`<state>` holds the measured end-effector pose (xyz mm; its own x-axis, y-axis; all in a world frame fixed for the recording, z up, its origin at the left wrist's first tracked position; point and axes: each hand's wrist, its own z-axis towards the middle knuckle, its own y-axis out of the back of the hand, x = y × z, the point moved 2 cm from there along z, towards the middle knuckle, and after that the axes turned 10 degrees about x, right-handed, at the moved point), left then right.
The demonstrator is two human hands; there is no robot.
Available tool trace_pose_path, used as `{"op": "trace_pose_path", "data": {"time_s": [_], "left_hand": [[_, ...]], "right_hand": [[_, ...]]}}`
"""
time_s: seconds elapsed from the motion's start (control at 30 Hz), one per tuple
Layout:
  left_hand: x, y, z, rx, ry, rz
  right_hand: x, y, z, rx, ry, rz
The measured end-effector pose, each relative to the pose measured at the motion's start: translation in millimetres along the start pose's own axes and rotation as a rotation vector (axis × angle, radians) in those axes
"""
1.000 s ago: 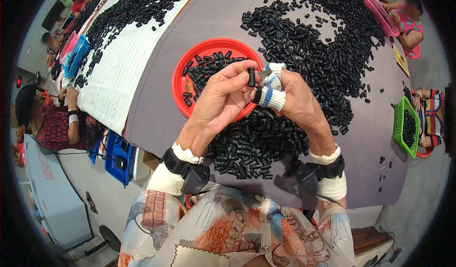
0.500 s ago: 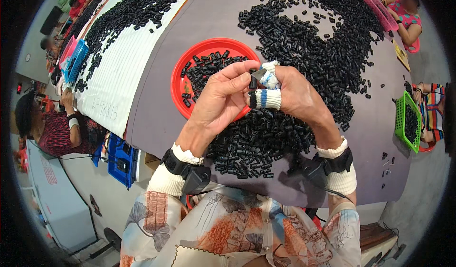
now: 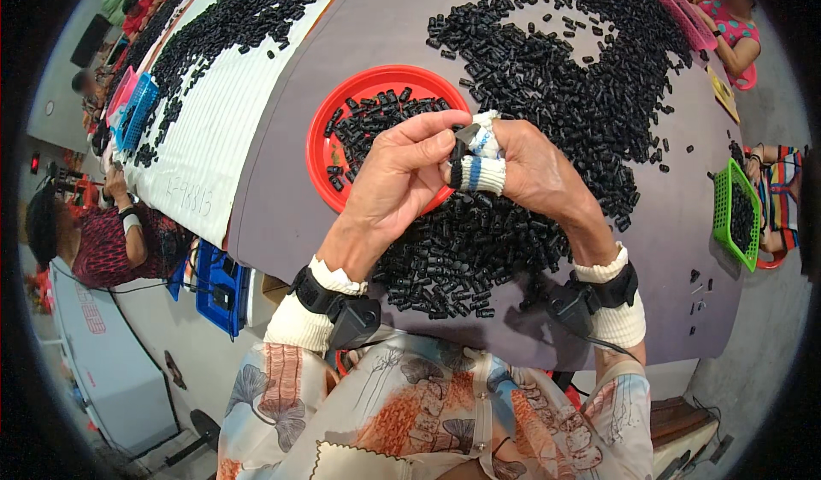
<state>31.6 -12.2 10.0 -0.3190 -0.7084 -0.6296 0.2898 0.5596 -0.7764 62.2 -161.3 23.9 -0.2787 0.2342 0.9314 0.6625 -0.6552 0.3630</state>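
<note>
My left hand [image 3: 400, 170] pinches a small black cylindrical part [image 3: 457, 150] between thumb and forefinger, above the table. Close against it, my right hand [image 3: 539, 162] is closed on a small knife, whose short blade [image 3: 467, 132] meets the upper end of the part. The knife's handle is hidden in my fingers. White cloth finger covers [image 3: 484, 175] with blue and black bands wrap fingers of my right hand. Behind my left hand is a red round tray [image 3: 319, 151] holding many similar black parts. A dense heap of black parts [image 3: 453, 262] lies under my hands.
Black parts [image 3: 590, 87] spread across the grey tabletop [image 3: 286, 147] toward the far right. At the right edge stands a green basket [image 3: 723, 215], with a pink basket [image 3: 671, 10] farther back. A white-covered table [image 3: 222, 104] with more parts adjoins on the left. Several people sit around.
The knife blade has turned slightly against the black part and looks darker now. Both my hands stay in nearly the same place.
</note>
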Motion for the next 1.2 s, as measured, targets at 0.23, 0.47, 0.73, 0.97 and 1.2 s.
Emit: {"op": "trace_pose_path", "data": {"time_s": [0.23, 0.47, 0.73, 0.97, 1.2], "left_hand": [[1.0, 2.0, 1.3, 0.003, -0.015, -0.021], [2.2, -5.4, 0.5, 0.033, -0.011, -0.079], [1.1, -4.7, -1.4, 0.069, -0.008, -0.067], [0.6, -5.6, -2.9, 0.02, -0.015, -0.008], [1.0, -8.2, -2.0, 0.021, -0.005, 0.053]], "right_hand": [[2.5, -0.9, -0.7, -0.025, 0.039, 0.046], [7.8, 1.9, -5.0, -0.015, -0.036, 0.14], [10.2, 1.8, -5.6, -0.023, -0.035, 0.049], [9.3, -0.4, -5.5, 0.015, -0.073, 0.051], [7.9, 0.3, -6.5, 0.006, -0.055, 0.024]]}}
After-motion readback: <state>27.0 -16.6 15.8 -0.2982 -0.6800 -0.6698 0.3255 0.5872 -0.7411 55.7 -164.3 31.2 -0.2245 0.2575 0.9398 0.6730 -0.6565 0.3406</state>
